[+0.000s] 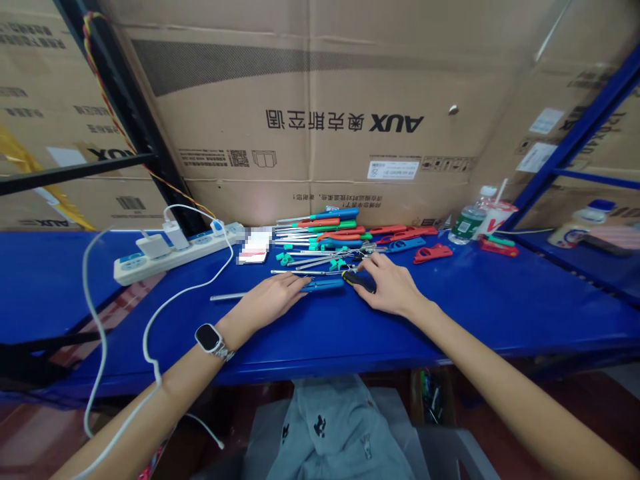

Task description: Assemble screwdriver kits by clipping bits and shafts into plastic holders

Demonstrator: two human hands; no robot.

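Note:
My left hand [280,295] is closed, fingers together, on a tool with a blue handle [327,285]. That tool's thin metal rod [227,296] sticks out to the left along the blue table. My right hand [387,283] grips a short black-and-yellow handle [360,281] beside the right end of the blue handle; its tip is too small to make out. Just behind both hands lie loose metal rods [299,272] and small green plastic pieces [286,259]. Farther back is a pile of rod tools with blue, green and orange handles [345,223].
Red handle parts [433,253] and a blue one [406,245] lie right of the pile. A water bottle [467,223] and a lidded cup [500,217] stand at the back right. On the left are a white power strip [185,252] and a cable [150,327] crossing my left forearm.

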